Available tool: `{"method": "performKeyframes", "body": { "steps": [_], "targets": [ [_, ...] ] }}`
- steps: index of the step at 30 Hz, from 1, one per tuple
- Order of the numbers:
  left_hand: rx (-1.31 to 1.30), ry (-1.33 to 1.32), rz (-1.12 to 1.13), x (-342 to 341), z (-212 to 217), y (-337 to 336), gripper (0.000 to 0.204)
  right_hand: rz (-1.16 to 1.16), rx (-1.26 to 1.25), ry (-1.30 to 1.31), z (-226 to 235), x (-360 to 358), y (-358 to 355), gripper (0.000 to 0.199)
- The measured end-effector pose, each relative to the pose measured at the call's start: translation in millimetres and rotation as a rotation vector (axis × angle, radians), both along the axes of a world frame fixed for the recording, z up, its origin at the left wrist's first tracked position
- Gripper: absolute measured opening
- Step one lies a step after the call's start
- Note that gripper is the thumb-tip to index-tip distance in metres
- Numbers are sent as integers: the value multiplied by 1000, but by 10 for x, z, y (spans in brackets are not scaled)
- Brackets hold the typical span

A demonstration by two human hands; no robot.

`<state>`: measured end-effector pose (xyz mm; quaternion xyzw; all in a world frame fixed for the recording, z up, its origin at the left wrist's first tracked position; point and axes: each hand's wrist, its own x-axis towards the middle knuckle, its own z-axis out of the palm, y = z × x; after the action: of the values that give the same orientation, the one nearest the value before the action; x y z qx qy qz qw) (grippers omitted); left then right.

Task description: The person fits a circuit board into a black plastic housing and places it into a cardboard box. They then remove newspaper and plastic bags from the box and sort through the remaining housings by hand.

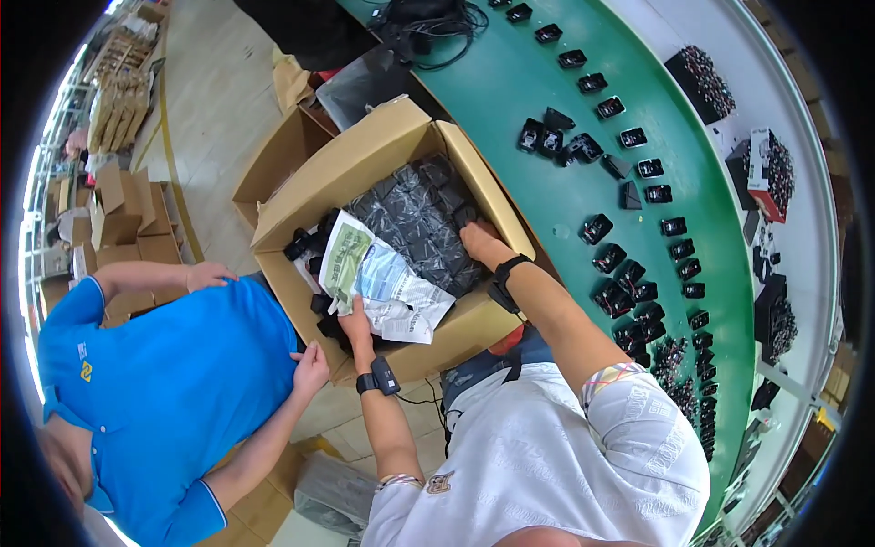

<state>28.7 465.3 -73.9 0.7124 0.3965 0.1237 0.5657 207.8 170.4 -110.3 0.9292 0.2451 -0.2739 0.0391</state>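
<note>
An open cardboard box (pixel 365 144) holds rows of black blocks in clear plastic wrap (pixel 410 205), packed close together. My left hand (pixel 356 326) is closed on the lower edge of a crumpled bag (pixel 387 273), printed white, green and blue, which lies over the left part of the contents. Inside the box's right wall, the fingers of my right hand (pixel 478 242) curl against a wrapped black block at the end of the rows; their tips are partly hidden. Looser black pieces (pixel 299 244) show beside the bag at the box's left.
A green worktable (pixel 556 228) on the right carries black device housings (pixel 609 258) in a long curved row and loose clusters. Black cables (pixel 437 36) lie at its far end. A person in a blue shirt (pixel 182 365) stands close on the left. More cartons (pixel 132 214) stand behind.
</note>
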Motion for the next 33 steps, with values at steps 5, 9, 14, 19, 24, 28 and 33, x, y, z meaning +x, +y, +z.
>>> {"method": "performKeyframes", "body": {
  "steps": [5, 9, 14, 19, 24, 28, 33],
  "targets": [
    [9, 9, 34, -85, 61, 31, 31, -53, 64, 143, 230, -40, 112, 22],
    [2, 5, 13, 5, 112, -47, 31, -209, 119, 39, 163, -52, 27, 20],
    [38, 16, 8, -55, 104, 24, 32, -192, 141, 84, 248, -43, 133, 19],
    [43, -29, -9, -68, 5, 39, 36, -440, 303, -117, 0, -126, 178, 26],
    [52, -2, -42, -72, -92, 114, 39, -148, -38, -42, 27, -68, 192, 38],
    [50, -3, -23, -40, -42, 29, 40, -69, -43, 76, 114, -24, 115, 38],
    [11, 9, -27, -109, -22, 99, 43, -35, 125, -38, 267, -82, 159, 27]
  ]
}}
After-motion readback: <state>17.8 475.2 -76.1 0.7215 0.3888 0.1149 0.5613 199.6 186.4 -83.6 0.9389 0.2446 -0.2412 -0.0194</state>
